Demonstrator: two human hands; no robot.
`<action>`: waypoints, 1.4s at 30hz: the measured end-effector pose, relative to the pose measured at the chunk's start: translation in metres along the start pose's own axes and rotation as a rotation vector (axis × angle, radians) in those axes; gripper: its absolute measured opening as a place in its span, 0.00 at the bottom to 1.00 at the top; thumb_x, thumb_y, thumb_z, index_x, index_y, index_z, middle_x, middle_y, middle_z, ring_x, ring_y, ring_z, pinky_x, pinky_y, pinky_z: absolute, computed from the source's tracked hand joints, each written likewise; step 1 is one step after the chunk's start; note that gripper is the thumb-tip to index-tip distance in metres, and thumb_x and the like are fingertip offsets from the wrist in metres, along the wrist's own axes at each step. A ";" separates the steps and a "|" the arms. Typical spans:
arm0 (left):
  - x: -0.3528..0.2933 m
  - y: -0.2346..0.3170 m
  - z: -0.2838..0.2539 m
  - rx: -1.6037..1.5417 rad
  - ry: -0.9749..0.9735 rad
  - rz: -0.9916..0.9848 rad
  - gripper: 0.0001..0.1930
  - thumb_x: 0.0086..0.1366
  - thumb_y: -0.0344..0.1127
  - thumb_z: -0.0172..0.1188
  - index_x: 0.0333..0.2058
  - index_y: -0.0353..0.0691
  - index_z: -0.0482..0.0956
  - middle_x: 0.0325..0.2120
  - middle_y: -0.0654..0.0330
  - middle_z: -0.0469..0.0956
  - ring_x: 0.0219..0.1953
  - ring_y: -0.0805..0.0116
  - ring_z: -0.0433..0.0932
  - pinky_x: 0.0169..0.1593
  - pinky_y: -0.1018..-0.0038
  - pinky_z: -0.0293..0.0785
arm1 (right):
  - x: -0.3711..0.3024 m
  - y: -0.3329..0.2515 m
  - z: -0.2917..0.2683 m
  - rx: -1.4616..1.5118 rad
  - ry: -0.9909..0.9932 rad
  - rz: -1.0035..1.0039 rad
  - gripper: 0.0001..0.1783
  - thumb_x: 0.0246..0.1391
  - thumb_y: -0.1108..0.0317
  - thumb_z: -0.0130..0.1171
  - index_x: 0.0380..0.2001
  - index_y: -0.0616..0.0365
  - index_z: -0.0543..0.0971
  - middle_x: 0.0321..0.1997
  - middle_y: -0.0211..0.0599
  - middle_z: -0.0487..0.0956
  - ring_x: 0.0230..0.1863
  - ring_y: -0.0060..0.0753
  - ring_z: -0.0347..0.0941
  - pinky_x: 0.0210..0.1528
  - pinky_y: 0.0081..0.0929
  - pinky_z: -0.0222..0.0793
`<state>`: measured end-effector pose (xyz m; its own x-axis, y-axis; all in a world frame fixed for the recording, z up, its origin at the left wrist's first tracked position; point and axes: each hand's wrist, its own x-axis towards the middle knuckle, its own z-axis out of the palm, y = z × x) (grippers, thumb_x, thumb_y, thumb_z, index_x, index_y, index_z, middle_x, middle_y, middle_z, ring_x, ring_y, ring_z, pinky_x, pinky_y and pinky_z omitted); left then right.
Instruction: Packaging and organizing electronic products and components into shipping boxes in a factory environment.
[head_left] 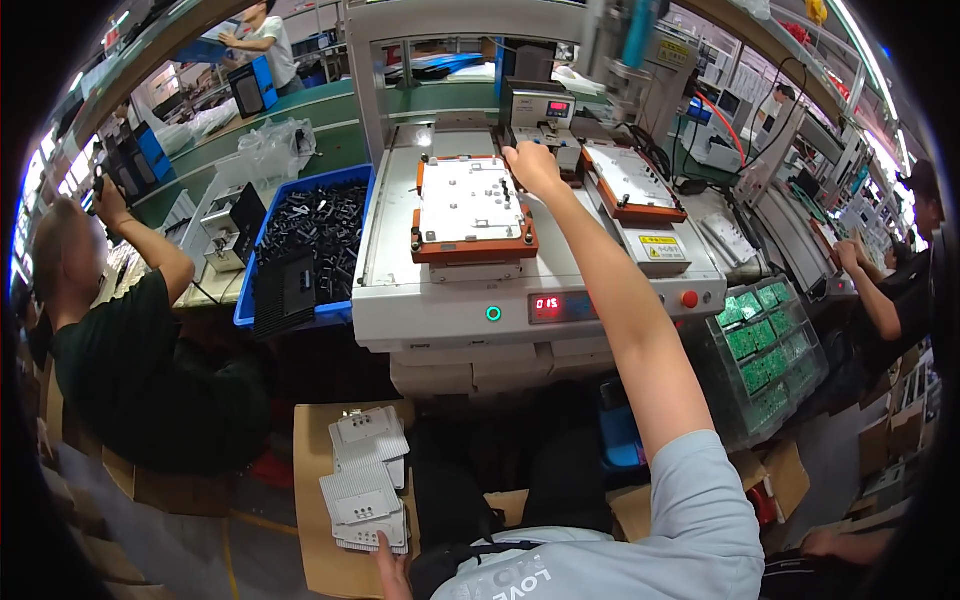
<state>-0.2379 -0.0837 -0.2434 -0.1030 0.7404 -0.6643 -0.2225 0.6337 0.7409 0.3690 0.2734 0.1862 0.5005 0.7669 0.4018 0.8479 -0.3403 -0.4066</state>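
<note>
My right hand [533, 168] reaches far forward over the white machine [440, 310]. Its fingers are curled at the back right corner of the left orange-framed fixture [472, 212], which carries a grey metal plate. What the fingers grip is hidden. A second orange fixture [632, 183] lies just right of the hand. My left hand [392, 568] is low at the bottom edge, touching the underside of a stack of grey finned metal parts [366, 480] resting on a cardboard box [318, 540].
A blue bin [300, 240] of black parts sits left of the machine. Green circuit boards fill a clear rack [765, 345] at the right. One person sits at the left, another works at the right edge. A green conveyor runs behind.
</note>
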 end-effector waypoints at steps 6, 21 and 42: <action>-0.064 0.055 0.046 0.020 0.064 0.086 0.30 0.62 0.51 0.56 0.59 0.47 0.61 0.51 0.60 0.70 0.48 0.63 0.72 0.44 0.66 0.71 | -0.051 0.010 -0.016 0.185 -0.171 0.070 0.38 0.57 0.36 0.41 0.28 0.66 0.81 0.29 0.54 0.80 0.31 0.51 0.78 0.39 0.39 0.72; 0.019 0.060 0.007 0.414 -0.399 0.157 0.24 0.68 0.49 0.45 0.53 0.34 0.69 0.42 0.50 0.76 0.46 0.51 0.74 0.53 0.56 0.68 | -0.090 -0.057 -0.050 0.864 -0.001 0.000 0.18 0.46 0.59 0.55 0.29 0.67 0.78 0.35 0.59 0.79 0.41 0.55 0.76 0.46 0.43 0.69; 0.155 0.094 0.147 0.835 -0.652 0.186 0.25 0.66 0.43 0.49 0.57 0.34 0.64 0.44 0.47 0.75 0.46 0.54 0.75 0.48 0.60 0.72 | -0.230 0.451 -0.229 1.038 0.537 0.517 0.23 0.62 0.45 0.45 0.48 0.50 0.72 0.33 0.28 0.76 0.25 0.21 0.71 0.28 0.21 0.69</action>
<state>-0.1322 0.1234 -0.2620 0.5246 0.6614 -0.5361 0.5012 0.2690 0.8224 0.6763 -0.1815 0.0981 0.9431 0.2749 0.1872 0.1222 0.2373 -0.9637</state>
